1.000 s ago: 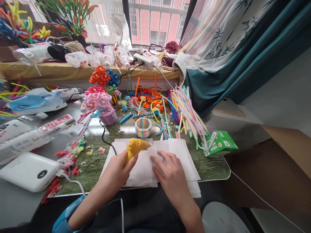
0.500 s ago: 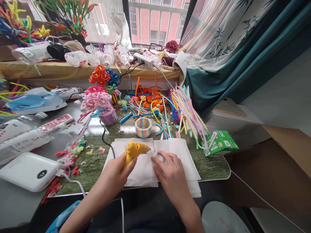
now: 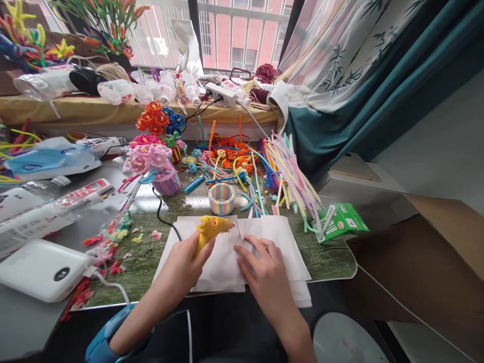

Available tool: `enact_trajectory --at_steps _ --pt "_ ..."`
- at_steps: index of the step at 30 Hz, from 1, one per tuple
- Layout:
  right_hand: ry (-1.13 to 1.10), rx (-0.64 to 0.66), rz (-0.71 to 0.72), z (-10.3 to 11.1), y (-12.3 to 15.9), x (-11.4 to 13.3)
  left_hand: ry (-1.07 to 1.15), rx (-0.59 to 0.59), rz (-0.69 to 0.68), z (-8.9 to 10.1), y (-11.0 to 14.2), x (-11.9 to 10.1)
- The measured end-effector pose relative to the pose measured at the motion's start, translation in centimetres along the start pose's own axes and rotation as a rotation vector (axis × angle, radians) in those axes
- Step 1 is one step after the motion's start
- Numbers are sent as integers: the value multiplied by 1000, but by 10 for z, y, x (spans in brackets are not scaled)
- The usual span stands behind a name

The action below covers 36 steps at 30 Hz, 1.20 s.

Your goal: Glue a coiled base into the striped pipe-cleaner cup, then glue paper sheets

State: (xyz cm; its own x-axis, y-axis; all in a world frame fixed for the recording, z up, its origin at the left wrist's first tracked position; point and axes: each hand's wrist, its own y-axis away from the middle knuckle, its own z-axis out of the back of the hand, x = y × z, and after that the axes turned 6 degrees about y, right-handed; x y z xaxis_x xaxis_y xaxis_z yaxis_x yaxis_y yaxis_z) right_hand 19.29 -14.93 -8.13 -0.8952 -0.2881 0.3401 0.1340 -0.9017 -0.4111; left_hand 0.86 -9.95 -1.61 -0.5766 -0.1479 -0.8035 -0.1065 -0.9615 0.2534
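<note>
My left hand is wrapped round the handle of a yellow hot glue gun. Its nozzle points right, over white paper sheets that lie at the table's front edge. My right hand rests on the sheets just right of the nozzle, fingers stretched out and apart, fingertips by the paper's middle seam. Whether a small piece lies under those fingertips I cannot make out. Behind the paper stands a striped pastel ring-shaped cup made of pipe cleaners.
Pink pipe-cleaner flowers in a purple pot stand at the left, beside the glue gun's black cable. A bundle of pipe cleaners and a green box lie right. A white power bank sits at the left edge.
The glue gun has turned slightly, its nozzle a little higher in view. My left forearm has shifted, showing more of the blue wristband. My right hand stays nearly still on the paper.
</note>
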Motion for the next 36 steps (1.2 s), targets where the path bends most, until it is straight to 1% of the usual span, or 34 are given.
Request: enact_trajectory --at_steps 12,19,23,26,32,36 --pt "27 -12 11 -2 1 -2 -20 2 0 6 4 1" --pt "18 -12 -1 -2 1 -2 -13 34 0 9 11 0" --pt "26 -15 -3 -3 2 -2 22 78 5 13 18 0" --pt "37 -29 2 -4 3 -2 29 79 -1 15 22 0" --pt "30 -35 -1 -5 3 -2 19 84 -27 15 27 7" --pt "20 -34 -13 -4 3 -1 38 109 -43 15 32 12"
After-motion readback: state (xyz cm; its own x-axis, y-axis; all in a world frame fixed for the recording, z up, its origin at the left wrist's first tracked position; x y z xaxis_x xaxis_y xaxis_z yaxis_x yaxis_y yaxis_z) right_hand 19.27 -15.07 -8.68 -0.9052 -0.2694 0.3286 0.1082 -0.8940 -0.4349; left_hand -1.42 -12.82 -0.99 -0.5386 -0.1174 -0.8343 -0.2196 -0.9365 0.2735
